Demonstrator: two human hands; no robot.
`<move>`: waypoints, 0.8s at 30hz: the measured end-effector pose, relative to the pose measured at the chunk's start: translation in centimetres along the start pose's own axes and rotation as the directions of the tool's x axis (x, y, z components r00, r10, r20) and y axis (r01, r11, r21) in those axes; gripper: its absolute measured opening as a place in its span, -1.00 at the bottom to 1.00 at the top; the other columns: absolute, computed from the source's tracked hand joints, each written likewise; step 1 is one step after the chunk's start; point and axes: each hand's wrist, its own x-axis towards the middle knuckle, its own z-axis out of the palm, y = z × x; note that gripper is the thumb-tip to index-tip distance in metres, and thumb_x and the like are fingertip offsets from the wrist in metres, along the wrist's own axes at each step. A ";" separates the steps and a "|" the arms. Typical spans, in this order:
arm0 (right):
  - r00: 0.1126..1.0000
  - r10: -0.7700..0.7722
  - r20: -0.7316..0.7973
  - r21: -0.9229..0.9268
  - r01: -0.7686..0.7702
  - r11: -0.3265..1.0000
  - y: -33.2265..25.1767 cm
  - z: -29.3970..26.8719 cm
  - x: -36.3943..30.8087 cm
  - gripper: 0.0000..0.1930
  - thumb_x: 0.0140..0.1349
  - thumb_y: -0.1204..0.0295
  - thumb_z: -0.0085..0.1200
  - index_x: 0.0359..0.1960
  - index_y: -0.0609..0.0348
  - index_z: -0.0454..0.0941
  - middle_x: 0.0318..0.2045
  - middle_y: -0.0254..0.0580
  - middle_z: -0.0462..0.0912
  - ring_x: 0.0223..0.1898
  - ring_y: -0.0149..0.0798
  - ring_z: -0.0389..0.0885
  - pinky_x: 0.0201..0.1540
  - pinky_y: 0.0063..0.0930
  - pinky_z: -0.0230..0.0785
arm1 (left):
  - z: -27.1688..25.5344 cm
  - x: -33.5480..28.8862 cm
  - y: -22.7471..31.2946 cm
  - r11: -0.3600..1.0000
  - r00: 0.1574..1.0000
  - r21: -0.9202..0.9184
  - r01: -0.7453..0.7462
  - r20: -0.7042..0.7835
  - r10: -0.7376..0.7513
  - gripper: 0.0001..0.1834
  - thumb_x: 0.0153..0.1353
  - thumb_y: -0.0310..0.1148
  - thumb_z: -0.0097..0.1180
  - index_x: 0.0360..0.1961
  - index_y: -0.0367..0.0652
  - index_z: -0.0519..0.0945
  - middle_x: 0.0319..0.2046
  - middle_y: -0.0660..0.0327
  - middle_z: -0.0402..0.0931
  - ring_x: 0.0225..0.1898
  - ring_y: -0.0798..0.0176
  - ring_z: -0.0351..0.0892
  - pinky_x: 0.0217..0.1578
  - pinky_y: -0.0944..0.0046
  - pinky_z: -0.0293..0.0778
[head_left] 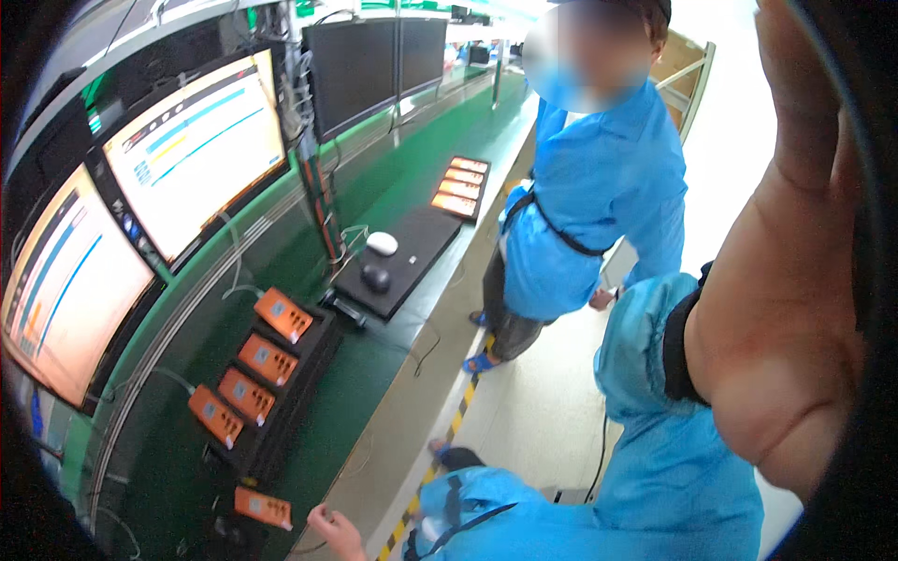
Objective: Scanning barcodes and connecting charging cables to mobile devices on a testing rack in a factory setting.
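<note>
Low on the green bench [374,187], an orange device [263,508] lies flat just left of the left hand [334,533], long axis pointing toward its loosely curled, empty fingers; the right hand [795,280], raised near the camera, grip unclear, is well apart.

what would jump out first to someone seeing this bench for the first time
The right hand fills the right side, raised close to the camera with nothing visibly in it. On the green bench at lower left, a black rack holds four orange devices, with two lit monitors above. A person in a blue coat stands in the aisle, and the left hand rests at the bench edge near a fifth orange device.
</note>
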 end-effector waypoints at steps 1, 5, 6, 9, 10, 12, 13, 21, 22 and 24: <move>1.000 0.015 -0.023 0.016 -0.015 1.000 -0.8 0.7 0.2 -0.27 0.02 0.22 0.29 0.17 0.23 0.20 0.08 0.03 0.25 0.04 -0.12 0.40 0.03 -0.29 0.33 | 0.7 -0.8 -0.8 0.926 0.984 -0.357 0.120 -0.082 -0.159 -0.69 0.10 -0.58 -0.11 -0.08 -0.34 0.35 -0.12 0.00 0.29 -0.10 0.04 0.36 -0.18 0.17 0.37; 0.993 0.098 -0.059 0.048 -0.095 0.994 -4.5 2.7 0.8 -0.36 0.05 0.30 0.28 0.13 0.24 0.26 0.03 -0.02 0.33 0.00 -0.17 0.43 0.00 -0.33 0.36 | -1.1 -5.4 -3.6 0.925 0.985 -0.344 0.160 0.002 -0.170 -0.73 0.09 -0.57 -0.10 -0.14 -0.34 0.39 -0.15 0.02 0.33 -0.13 0.06 0.39 -0.21 0.17 0.38; 0.992 0.102 -0.072 0.064 -0.097 0.993 -5.3 3.3 1.2 -0.38 0.06 0.31 0.28 0.12 0.25 0.27 0.01 -0.03 0.35 -0.01 -0.18 0.44 -0.01 -0.34 0.36 | -1.3 -6.4 -4.2 0.912 0.979 -0.362 0.192 0.006 -0.204 -0.74 0.09 -0.56 -0.10 -0.15 -0.34 0.40 -0.16 0.02 0.34 -0.14 0.06 0.39 -0.21 0.17 0.38; 0.982 0.170 -0.086 0.119 -0.159 0.980 -7.9 4.3 2.0 -0.44 0.08 0.37 0.27 0.09 0.25 0.32 -0.03 -0.06 0.40 -0.04 -0.21 0.47 -0.03 -0.37 0.38 | -1.5 -7.8 -5.2 0.924 0.974 -0.311 0.223 0.028 -0.226 -0.75 0.08 -0.55 -0.09 -0.17 -0.34 0.41 -0.17 0.02 0.36 -0.15 0.07 0.40 -0.24 0.18 0.38; 0.976 0.201 -0.088 0.166 -0.185 0.969 -8.0 5.3 1.7 -0.46 0.09 0.39 0.27 0.08 0.26 0.33 -0.04 -0.07 0.42 -0.05 -0.22 0.48 -0.03 -0.38 0.39 | -1.3 -8.5 -5.9 0.931 0.969 -0.269 0.245 0.024 -0.248 -0.76 0.07 -0.55 -0.09 -0.18 -0.34 0.41 -0.17 0.03 0.36 -0.15 0.08 0.40 -0.24 0.19 0.39; 0.954 0.293 -0.065 0.330 -0.256 0.909 -8.1 8.7 1.1 -0.50 0.10 0.43 0.27 0.06 0.26 0.36 -0.07 -0.09 0.45 -0.07 -0.24 0.49 -0.04 -0.40 0.40 | -1.3 -9.9 -8.2 0.925 0.976 -0.331 0.186 -0.051 -0.214 -0.76 0.07 -0.54 -0.08 -0.20 -0.33 0.42 -0.19 0.04 0.37 -0.16 0.07 0.41 -0.25 0.19 0.38; 0.933 0.359 -0.025 0.392 -0.321 0.862 -8.8 9.6 0.7 -0.53 0.11 0.44 0.26 0.05 0.26 0.38 -0.08 -0.10 0.47 -0.08 -0.25 0.50 -0.05 -0.41 0.41 | -1.5 -9.9 -7.6 0.897 0.971 -0.391 0.205 -0.037 -0.238 -0.76 0.07 -0.53 -0.08 -0.20 -0.33 0.42 -0.19 0.03 0.38 -0.16 0.06 0.41 -0.25 0.18 0.38; 0.238 0.298 0.924 0.098 -0.904 0.417 -17.1 26.3 -21.4 -0.67 0.26 0.25 0.00 -0.09 0.25 0.46 -0.23 0.10 0.59 -0.16 0.11 0.57 -0.12 -0.13 0.42 | 0.9 -10.9 -9.0 0.873 0.974 -0.446 0.199 -0.008 -0.226 -0.82 0.19 -0.47 -0.03 -0.21 -0.32 0.48 -0.31 0.06 0.50 -0.28 0.17 0.50 -0.18 0.22 0.43; -0.046 0.161 0.986 -0.108 -0.910 0.401 -18.0 27.3 -23.8 -0.69 0.26 0.23 0.01 -0.14 0.23 0.48 -0.31 0.11 0.60 -0.22 0.12 0.59 -0.16 -0.12 0.43 | 0.6 -11.2 -8.9 0.843 0.966 -0.481 0.240 0.033 -0.256 -0.81 0.20 -0.45 -0.02 -0.20 -0.31 0.49 -0.31 0.06 0.53 -0.27 0.18 0.53 -0.18 0.24 0.44; 0.038 -0.048 0.998 0.052 -0.935 0.352 -19.2 28.3 -30.0 -0.63 0.22 0.19 0.06 -0.11 0.24 0.46 -0.30 0.10 0.62 -0.24 0.07 0.61 -0.21 -0.14 0.45 | -0.9 -11.1 -7.1 0.787 0.945 -0.532 0.312 0.090 -0.314 -0.79 0.22 -0.39 0.00 -0.20 -0.32 0.51 -0.30 0.03 0.57 -0.24 0.13 0.57 -0.18 0.22 0.46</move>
